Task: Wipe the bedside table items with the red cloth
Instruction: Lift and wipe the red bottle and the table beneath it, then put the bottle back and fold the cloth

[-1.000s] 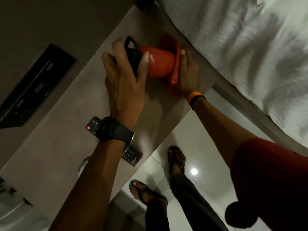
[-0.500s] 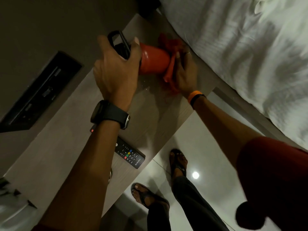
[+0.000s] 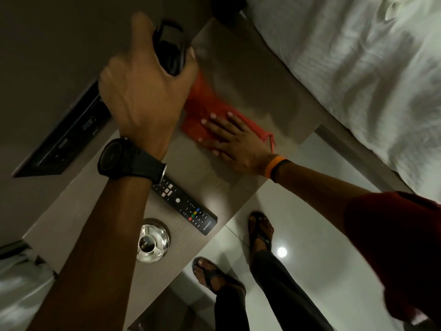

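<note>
Worktop [image 3: 250,75], pale wood grain, beside the bed.
Your red cloth [image 3: 202,115] lies spread flat mid-surface. Nearer you, a black remote [image 3: 188,209] lies at a slant; just beside it a shiny metal ashtray [image 3: 152,240] sits near the worktop's edge.

Left hand [image 3: 143,91] blurry, covers most of black-topped thing [image 3: 170,50] it holds; only dark top shows, can't tell what it is. Red cloth [image 3: 205,108] partly under left hand and partly under flat right hand [image 3: 229,139]. Far end of remote [image 3: 188,209] hidden under left wrist and watch [image 3: 128,158]. Metal ashtray [image 3: 155,240] partly behind left arm. Bed [image 3: 358,68] cut off at top and right edges. Dark wall panel [image 3: 64,137] too dim to read.
</note>
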Demonstrator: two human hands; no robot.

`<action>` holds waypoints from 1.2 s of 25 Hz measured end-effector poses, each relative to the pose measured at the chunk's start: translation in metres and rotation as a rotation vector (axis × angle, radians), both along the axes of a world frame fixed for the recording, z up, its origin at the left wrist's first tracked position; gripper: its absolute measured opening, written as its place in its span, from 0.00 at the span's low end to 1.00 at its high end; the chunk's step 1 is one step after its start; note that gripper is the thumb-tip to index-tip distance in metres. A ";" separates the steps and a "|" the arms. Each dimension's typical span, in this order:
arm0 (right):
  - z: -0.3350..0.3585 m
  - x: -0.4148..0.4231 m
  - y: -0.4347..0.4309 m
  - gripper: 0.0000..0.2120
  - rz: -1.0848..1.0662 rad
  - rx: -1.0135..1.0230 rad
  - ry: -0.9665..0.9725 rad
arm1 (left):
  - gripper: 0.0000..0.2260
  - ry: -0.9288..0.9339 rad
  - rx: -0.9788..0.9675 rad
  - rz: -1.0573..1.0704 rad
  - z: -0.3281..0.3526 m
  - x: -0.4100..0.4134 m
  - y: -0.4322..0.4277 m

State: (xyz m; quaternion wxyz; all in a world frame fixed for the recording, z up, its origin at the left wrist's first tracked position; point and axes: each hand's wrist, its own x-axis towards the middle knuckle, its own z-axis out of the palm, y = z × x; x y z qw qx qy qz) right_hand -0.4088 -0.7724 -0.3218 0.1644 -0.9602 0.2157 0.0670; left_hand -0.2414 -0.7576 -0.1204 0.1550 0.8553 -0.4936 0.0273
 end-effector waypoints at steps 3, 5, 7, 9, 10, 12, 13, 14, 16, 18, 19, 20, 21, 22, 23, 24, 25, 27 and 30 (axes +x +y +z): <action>0.009 -0.049 0.009 0.28 0.107 0.083 -0.006 | 0.26 0.039 0.088 -0.152 -0.005 -0.005 0.003; 0.017 -0.074 0.016 0.34 0.071 0.147 -0.025 | 0.24 0.049 0.111 -0.256 -0.006 -0.011 0.003; 0.025 -0.086 0.023 0.36 -0.001 0.215 -0.059 | 0.24 0.070 0.154 -0.351 -0.007 -0.016 0.003; 0.032 -0.092 0.032 0.34 -0.106 0.284 -0.107 | 0.24 0.115 0.228 -0.421 -0.006 -0.020 0.003; 0.035 -0.095 0.036 0.33 -0.157 0.308 -0.122 | 0.23 0.142 0.253 -0.452 -0.006 -0.022 0.004; 0.042 -0.104 0.047 0.29 -0.244 0.381 -0.108 | 0.23 0.193 0.281 -0.509 -0.002 -0.026 0.003; 0.046 -0.111 0.054 0.26 -0.307 0.452 -0.107 | 0.23 0.205 0.295 -0.535 -0.001 -0.028 0.002; 0.051 -0.117 0.060 0.24 -0.405 0.562 -0.129 | 0.24 0.206 0.315 -0.558 0.000 -0.028 0.000; 0.065 -0.127 0.069 0.26 -0.728 0.891 -0.251 | 0.26 0.207 0.355 -0.586 0.000 -0.026 -0.002; 0.077 -0.132 0.072 0.27 -1.105 1.293 -0.456 | 0.28 0.223 0.361 -0.596 -0.001 -0.023 0.000; 0.081 -0.133 0.074 0.27 -1.220 1.501 -0.552 | 0.29 0.233 0.354 -0.601 -0.001 -0.022 0.002; 0.085 -0.132 0.076 0.26 -1.270 1.680 -0.646 | 0.31 0.248 0.340 -0.608 -0.001 -0.021 0.006; 0.088 -0.129 0.079 0.25 -1.271 1.808 -0.723 | 0.33 0.270 0.319 -0.612 -0.002 -0.020 0.011; 0.090 -0.123 0.084 0.24 -1.259 1.898 -0.787 | 0.36 0.295 0.290 -0.611 -0.004 -0.019 0.017; 0.092 -0.115 0.090 0.22 -1.258 1.966 -0.836 | 0.38 0.325 0.257 -0.594 -0.008 -0.016 0.025; 0.093 -0.106 0.097 0.20 -1.284 2.021 -0.873 | 0.40 0.363 0.226 -0.556 -0.014 -0.014 0.035; 0.094 -0.095 0.104 0.18 -1.318 2.061 -0.894 | 0.41 0.422 0.196 -0.487 -0.021 -0.012 0.048; 0.099 -0.073 0.119 0.15 -1.352 2.097 -0.936 | 0.39 0.647 0.132 -0.261 -0.037 -0.009 0.087; 0.113 -0.036 0.145 0.20 -1.353 2.098 -0.980 | 0.35 1.131 0.094 0.101 -0.060 -0.010 0.165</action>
